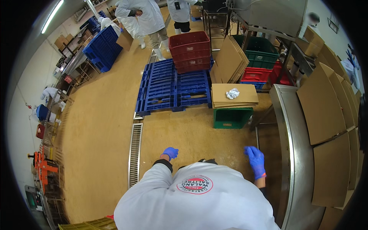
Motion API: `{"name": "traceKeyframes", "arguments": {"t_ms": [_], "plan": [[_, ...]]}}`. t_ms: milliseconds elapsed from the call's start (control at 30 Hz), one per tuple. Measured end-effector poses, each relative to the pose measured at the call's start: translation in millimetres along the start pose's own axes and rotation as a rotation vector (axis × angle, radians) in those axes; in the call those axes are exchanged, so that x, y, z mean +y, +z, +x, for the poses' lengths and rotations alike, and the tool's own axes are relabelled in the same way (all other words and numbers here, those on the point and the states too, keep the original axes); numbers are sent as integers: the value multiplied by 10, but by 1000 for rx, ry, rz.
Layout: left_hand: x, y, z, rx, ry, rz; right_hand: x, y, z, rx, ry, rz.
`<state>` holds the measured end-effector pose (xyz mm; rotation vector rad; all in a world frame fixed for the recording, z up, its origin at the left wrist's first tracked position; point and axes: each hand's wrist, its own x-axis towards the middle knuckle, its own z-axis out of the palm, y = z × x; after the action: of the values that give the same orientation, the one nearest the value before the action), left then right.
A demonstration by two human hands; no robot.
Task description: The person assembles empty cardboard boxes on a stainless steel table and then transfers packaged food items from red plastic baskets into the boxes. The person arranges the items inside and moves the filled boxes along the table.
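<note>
My left hand (171,153), in a blue glove, hangs over the floor beside the drain grate (135,156), its fingers curled; whether they are fully closed is unclear. Nothing shows in it. My right hand (254,158), also blue-gloved, is held out beside the steel table (290,129). Its fingers are bent and partly hidden from view, and I see no object in it. Ahead, a stack of flat cardboard (220,96) lies on a green plastic crate (233,118), with a crumpled silvery wad (232,93) on top.
A blue plastic pallet (161,86) bears stacked dark red crates (189,51). Folded cardboard (230,61) leans near green and red crates. Cardboard boxes (322,106) stand along the steel table at right. Co-workers in white coats (143,17) stand ahead, near an upright blue pallet stack (103,50).
</note>
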<state>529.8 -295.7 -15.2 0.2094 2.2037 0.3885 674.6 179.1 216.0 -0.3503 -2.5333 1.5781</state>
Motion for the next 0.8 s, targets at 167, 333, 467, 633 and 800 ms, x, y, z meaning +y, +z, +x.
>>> {"name": "traceKeyframes", "arguments": {"t_ms": [167, 333, 467, 633, 800], "plan": [[-246, -524, 315, 179, 36, -416, -379, 494, 908, -78, -232, -95], [-180, -657, 420, 252, -73, -744, -412, 601, 2011, 29, -364, -372], [-149, -308, 284, 168, -241, -486, -260, 596, 3145, 18, -360, -419], [136, -132, -52, 330, -60, -209, 21, 660, 4658, -43, -356, -492], [625, -387, 128, 291, -46, -131, 234, 800, 6084, -85, -148, -761]]}}
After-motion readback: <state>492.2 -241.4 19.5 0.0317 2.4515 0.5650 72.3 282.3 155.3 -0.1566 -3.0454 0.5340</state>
